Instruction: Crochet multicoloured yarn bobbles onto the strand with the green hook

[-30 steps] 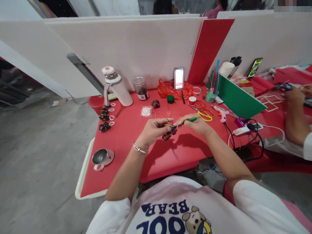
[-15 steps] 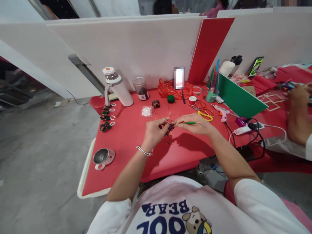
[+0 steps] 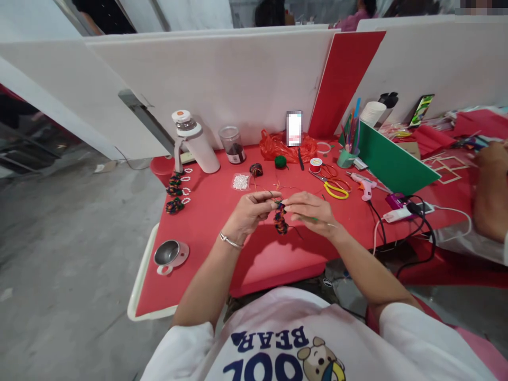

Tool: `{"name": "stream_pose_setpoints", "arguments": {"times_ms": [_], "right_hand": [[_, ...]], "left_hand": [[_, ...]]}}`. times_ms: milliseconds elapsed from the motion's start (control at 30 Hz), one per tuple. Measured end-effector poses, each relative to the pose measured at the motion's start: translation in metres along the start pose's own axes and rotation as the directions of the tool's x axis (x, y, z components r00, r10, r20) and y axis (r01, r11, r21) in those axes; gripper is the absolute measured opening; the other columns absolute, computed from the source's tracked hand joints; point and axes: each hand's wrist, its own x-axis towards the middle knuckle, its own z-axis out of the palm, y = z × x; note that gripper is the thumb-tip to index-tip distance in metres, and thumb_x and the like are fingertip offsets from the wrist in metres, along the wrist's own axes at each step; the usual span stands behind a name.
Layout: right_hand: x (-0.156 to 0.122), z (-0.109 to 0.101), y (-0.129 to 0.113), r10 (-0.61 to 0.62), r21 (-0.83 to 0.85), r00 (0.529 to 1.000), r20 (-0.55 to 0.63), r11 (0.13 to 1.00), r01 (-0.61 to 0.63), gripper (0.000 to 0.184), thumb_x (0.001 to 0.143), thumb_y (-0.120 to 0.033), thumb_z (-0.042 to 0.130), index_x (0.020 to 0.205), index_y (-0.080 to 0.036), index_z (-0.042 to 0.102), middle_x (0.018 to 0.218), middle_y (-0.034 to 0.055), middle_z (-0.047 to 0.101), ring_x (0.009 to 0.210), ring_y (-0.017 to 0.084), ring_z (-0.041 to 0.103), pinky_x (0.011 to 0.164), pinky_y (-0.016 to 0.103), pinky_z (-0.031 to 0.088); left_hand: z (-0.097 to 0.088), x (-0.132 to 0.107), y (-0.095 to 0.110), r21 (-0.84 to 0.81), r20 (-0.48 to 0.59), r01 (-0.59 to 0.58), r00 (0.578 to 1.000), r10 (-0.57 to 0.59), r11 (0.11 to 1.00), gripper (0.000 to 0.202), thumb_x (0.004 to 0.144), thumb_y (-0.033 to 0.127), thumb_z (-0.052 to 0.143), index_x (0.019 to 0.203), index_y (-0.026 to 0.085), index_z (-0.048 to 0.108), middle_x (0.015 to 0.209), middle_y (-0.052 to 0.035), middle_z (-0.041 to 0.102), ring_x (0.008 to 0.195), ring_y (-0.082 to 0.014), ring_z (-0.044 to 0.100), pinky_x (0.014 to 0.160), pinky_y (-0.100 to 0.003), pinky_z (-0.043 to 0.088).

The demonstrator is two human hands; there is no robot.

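Note:
Between my hands hangs a small dark multicoloured crochet piece, with a loose dark yarn end trailing from its lower right. My left hand has its fingertips closed on the top of this piece. My right hand is closed around a crochet hook; only a bit of its green handle shows below the fingers, and its tip is hidden. Right fingertips meet the top of the crochet piece. Strands lead from there towards a dark yarn ball on the red table.
Behind my hands are a box of white beads, a green yarn ball, yellow-handled scissors and a thread spool. A glue gun lies right, a steel cup left. Finished-looking curls sit near a white flask.
The crochet piece now hangs down in fuller view below my fingers. My right hand has turned, and the hook, earlier pointing out sideways, is now mostly covered by it.

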Motion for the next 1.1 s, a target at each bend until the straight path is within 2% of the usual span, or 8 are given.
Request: {"name": "stream_pose_setpoints", "arguments": {"times_ms": [200,333,433,533,633,733,933,1100], "right_hand": [[0.022,-0.028,-0.013,0.256,0.117,0.949,0.185,0.953,-0.28,0.015,0.094,-0.033,0.069,0.1,-0.023,0.078,0.103,0.0078,0.081,0.099,0.02,0.075,0.095,0.035,0.059],[0.019,-0.027,-0.01,0.517,0.412,0.809,0.28,0.696,-0.588,0.029,0.094,-0.047,0.066,0.095,-0.021,0.077,0.097,0.0071,0.08,0.09,0.02,0.077,0.086,0.035,0.063],[0.006,-0.006,-0.005,0.597,0.651,0.774,0.21,0.506,-0.566,0.039,0.088,-0.06,0.068,0.09,-0.021,0.074,0.092,0.0063,0.079,0.081,0.02,0.076,0.08,0.039,0.064],[-0.007,0.024,-0.008,0.614,0.601,0.775,-0.15,0.679,-0.421,0.039,0.09,-0.061,0.064,0.092,-0.024,0.075,0.095,0.0057,0.077,0.09,0.02,0.074,0.081,0.036,0.063],[-0.014,0.049,-0.017,0.458,0.239,0.814,-0.357,0.887,-0.394,0.019,0.095,-0.041,0.066,0.101,-0.027,0.077,0.102,0.006,0.074,0.101,0.019,0.07,0.092,0.036,0.059],[-0.017,0.061,-0.019,0.272,-0.008,0.842,-0.466,0.95,-0.312,0.02,0.096,-0.04,0.064,0.108,-0.029,0.077,0.106,0.0069,0.073,0.099,0.02,0.07,0.089,0.037,0.06],[-0.016,0.042,-0.004,0.274,0.118,0.9,-0.339,0.961,-0.248,0.023,0.096,-0.044,0.064,0.108,-0.03,0.078,0.107,0.0059,0.077,0.099,0.021,0.072,0.089,0.04,0.061],[-0.011,0.01,-0.001,0.179,0.126,0.973,-0.144,0.979,-0.161,0.024,0.093,-0.04,0.069,0.114,-0.032,0.077,0.115,0.0063,0.078,0.103,0.022,0.072,0.093,0.044,0.057]], "left_hand": [[-0.004,-0.001,0.006,0.287,-0.004,-0.052,0.998,0.056,0.957,0.034,0.055,0.02,0.088,0.088,0.011,0.082,0.073,-0.0064,0.075,0.061,-0.0117,0.059,0.059,-0.024,0.044],[-0.002,-0.002,0.005,0.297,0.054,-0.094,0.995,0.081,0.95,0.033,0.056,0.019,0.087,0.088,0.011,0.083,0.074,-0.0072,0.075,0.067,-0.0144,0.063,0.066,-0.027,0.049],[0.001,0.0,-0.003,0.226,0.06,-0.096,0.995,0.084,0.97,0.037,0.059,0.022,0.086,0.094,0.011,0.082,0.064,-0.0027,0.068,0.053,-0.0075,0.05,0.053,-0.023,0.039],[0.007,0.002,-0.017,0.146,-0.029,-0.141,0.989,0.147,0.979,0.044,0.06,0.024,0.085,0.102,0.011,0.081,0.06,0.002,0.061,0.048,-0.0041,0.04,0.048,-0.021,0.029],[0.017,0.002,-0.032,0.155,-0.168,-0.251,0.946,0.276,0.955,0.045,0.061,0.021,0.084,0.104,0.011,0.079,0.061,0.0041,0.058,0.056,-0.0068,0.049,0.057,-0.022,0.039],[0.024,0.001,-0.04,0.123,-0.277,-0.29,0.908,0.313,0.949,0.045,0.062,0.022,0.083,0.106,0.012,0.078,0.062,0.0048,0.057,0.056,-0.0062,0.048,0.055,-0.021,0.038],[0.012,-0.002,-0.023,-0.06,-0.129,-0.1,0.987,0.091,0.993,0.046,0.054,0.023,0.09,0.096,0.011,0.079,0.057,0.0053,0.055,0.043,-0.0008,0.031,0.044,-0.02,0.017],[-0.001,-0.004,-0.012,0.0,-0.038,-0.004,0.999,0.004,1.0,0.045,0.052,0.022,0.092,0.095,0.012,0.081,0.062,-0.0006,0.064,0.044,-0.0027,0.039,0.045,-0.02,0.021]]}}
